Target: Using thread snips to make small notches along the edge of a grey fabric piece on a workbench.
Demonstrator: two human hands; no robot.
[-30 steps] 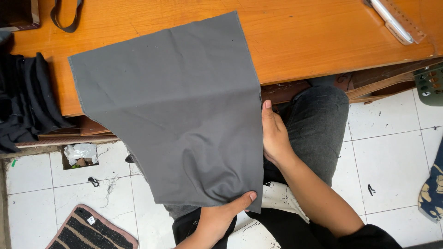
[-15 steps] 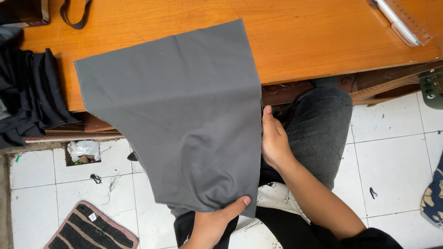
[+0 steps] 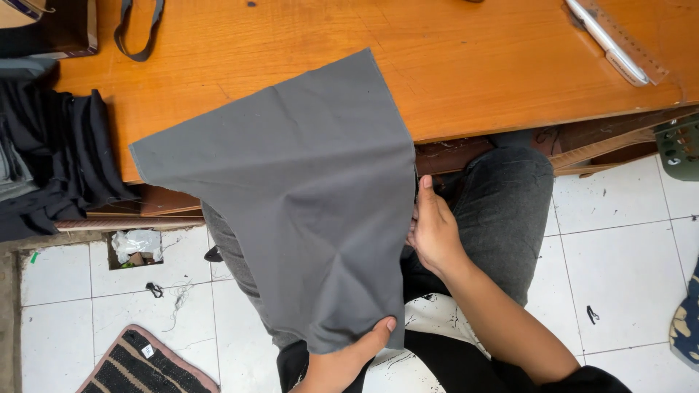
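A large grey piece of fabric [image 3: 306, 196] lies half on the orange wooden table [image 3: 473, 73] and hangs over its front edge onto my lap. My left hand [image 3: 349, 356] pinches the fabric's lower corner, thumb on top. My right hand [image 3: 435, 229] grips the fabric's right edge just below the table edge, fingers tucked behind the cloth. My knee in grey jeans [image 3: 502, 196] shows beside it.
A pile of dark cloth [image 3: 58, 160] sits at the table's left end. A dark strap loop [image 3: 138, 29] lies at the back left, a ruler and metal bar [image 3: 611, 36] at the back right. White tiled floor [image 3: 626, 247], a striped mat [image 3: 138, 364].
The fabric has slid toward me and to the right, with less of it on the table. Both hands keep their grip on its lower corner and right edge.
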